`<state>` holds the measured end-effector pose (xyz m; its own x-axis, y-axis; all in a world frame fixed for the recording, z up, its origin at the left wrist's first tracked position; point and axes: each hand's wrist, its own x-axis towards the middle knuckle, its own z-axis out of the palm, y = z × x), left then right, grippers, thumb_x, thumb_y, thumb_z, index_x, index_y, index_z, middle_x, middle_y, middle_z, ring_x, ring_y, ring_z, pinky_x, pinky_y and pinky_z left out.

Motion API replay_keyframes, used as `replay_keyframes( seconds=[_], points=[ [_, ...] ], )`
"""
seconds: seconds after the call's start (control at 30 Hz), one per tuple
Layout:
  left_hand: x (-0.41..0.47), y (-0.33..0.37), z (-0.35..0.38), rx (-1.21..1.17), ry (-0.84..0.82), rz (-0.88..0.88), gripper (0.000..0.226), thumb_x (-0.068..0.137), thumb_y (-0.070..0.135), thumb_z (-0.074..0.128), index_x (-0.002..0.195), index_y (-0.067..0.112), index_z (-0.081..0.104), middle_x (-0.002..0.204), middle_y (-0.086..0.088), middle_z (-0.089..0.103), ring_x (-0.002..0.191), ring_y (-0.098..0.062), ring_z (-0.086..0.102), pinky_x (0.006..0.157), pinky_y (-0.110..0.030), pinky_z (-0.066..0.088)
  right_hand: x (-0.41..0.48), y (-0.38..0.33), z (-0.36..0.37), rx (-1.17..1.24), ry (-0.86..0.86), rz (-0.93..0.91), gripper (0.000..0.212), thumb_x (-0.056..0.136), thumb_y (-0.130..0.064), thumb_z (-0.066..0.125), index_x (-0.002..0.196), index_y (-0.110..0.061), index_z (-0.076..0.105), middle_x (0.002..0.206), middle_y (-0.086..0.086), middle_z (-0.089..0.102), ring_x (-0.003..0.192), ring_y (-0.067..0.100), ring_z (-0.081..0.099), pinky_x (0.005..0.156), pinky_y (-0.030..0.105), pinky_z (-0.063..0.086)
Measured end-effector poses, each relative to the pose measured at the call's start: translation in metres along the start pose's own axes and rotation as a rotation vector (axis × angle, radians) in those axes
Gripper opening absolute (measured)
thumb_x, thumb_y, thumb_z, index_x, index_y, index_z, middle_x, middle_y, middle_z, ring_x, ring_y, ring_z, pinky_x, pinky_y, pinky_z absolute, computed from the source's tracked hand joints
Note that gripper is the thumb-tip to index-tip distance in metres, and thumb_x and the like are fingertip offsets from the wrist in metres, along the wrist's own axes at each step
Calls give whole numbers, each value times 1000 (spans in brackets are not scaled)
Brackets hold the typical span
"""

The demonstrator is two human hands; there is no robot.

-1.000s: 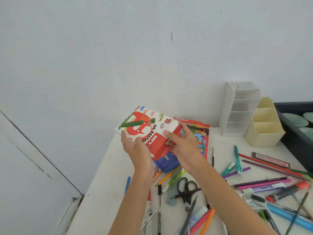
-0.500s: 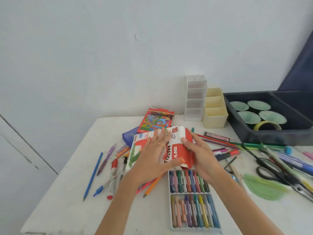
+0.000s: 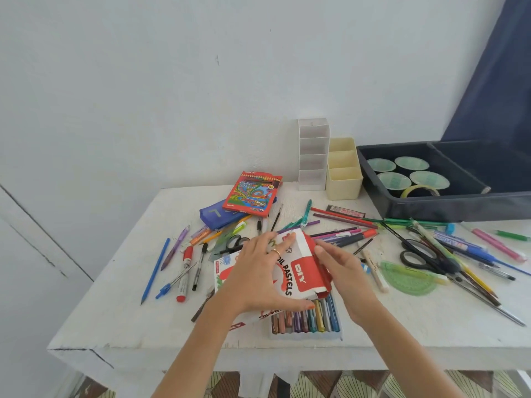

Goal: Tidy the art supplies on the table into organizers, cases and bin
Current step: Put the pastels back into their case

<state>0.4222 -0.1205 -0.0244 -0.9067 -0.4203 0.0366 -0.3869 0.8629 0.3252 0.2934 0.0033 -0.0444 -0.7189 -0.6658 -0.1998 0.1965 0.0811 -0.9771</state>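
The red and white oil pastels box (image 3: 301, 272) lies on the white table (image 3: 120, 326), slid partway over the plastic tray of oil pastels (image 3: 307, 321). Only the tray's near row of sticks shows. My left hand (image 3: 263, 275) lies spread over the top of the box, and its thumb hooks round the near edge. My right hand (image 3: 346, 280) presses fairly straight fingers against the box's red right side. Its thumb is hidden.
A white organizer (image 3: 313, 156) and a cream organizer (image 3: 343, 179) stand at the back, beside a dark bin (image 3: 431, 209) holding a tape roll (image 3: 419, 191). A coloured pencil box (image 3: 251, 193) lies on a blue case (image 3: 217, 218). Around them lie scissors (image 3: 416, 255), a green protractor (image 3: 411, 281) and several pens.
The box came down from mid-air to the table and slid toward me over the tray. Two rows of pastels showed before, one shows now. Both hands stayed on the box.
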Motion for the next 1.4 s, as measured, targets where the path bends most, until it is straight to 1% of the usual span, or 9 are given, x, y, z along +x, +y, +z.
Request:
replay_keyframes(
  seconds=[0.07,0.13,0.4,0.57,0.77,0.9,1.17,1.23,1.4],
  points=[
    [-2,-2,2,71,1,-11,115,56,84,58,145,44,-2,152,12,1,140,-10,-1,117,-40,9,-1,4,-2,-262,202,-207,24,92,-30,55,113,-22,64,105,0,66,91,9,61,68,14,49],
    [-5,-4,2,106,-11,-11,114,57,85,56,146,43,-3,153,10,0,139,-10,-3,116,-40,4,-5,4,-4,-372,227,-307,19,93,-25,54,107,-22,66,98,-3,66,86,5,59,62,6,44],
    [-19,-6,8,163,-55,73,115,56,86,48,148,37,-1,147,8,1,136,-14,-3,117,-42,1,-21,5,-1,275,-166,331,24,96,-15,48,104,0,64,91,17,69,79,26,67,63,32,56],
    [-24,-13,11,173,-109,68,117,56,86,53,147,41,-5,149,7,-1,139,-20,-3,117,-48,3,-23,10,-7,460,-192,382,22,92,-14,52,107,-4,66,88,13,66,75,24,65,58,31,57],
    [-26,-10,10,61,-34,77,119,50,85,59,140,50,-12,147,6,13,137,-18,12,115,-45,13,-29,9,7,230,-227,219,21,90,-18,57,104,-9,71,98,15,71,84,23,67,63,30,57],
    [-27,-10,7,77,-10,86,117,55,80,64,135,58,-19,149,3,10,138,-17,6,115,-47,13,-32,7,14,204,-243,137,19,90,-13,58,103,-13,72,99,15,71,86,25,67,68,32,56],
    [-23,-27,14,172,-7,77,108,48,91,49,142,51,13,151,5,8,140,-18,4,114,-50,12,-29,14,21,2,-250,2,19,82,-7,68,101,-6,69,97,12,71,85,21,70,66,23,55],
    [-24,-33,11,227,-16,54,111,47,95,39,143,51,5,153,5,4,140,-18,1,116,-49,6,-19,16,17,-74,-173,-9,13,87,-8,63,97,-11,70,97,12,69,83,19,67,69,25,55],
    [-28,-50,1,226,-12,-42,116,39,100,17,142,52,-5,154,5,-1,141,-17,-4,115,-41,0,30,16,-1,-665,124,-250,21,92,-7,54,105,-14,69,99,3,69,82,16,61,69,18,47]
  ],
)
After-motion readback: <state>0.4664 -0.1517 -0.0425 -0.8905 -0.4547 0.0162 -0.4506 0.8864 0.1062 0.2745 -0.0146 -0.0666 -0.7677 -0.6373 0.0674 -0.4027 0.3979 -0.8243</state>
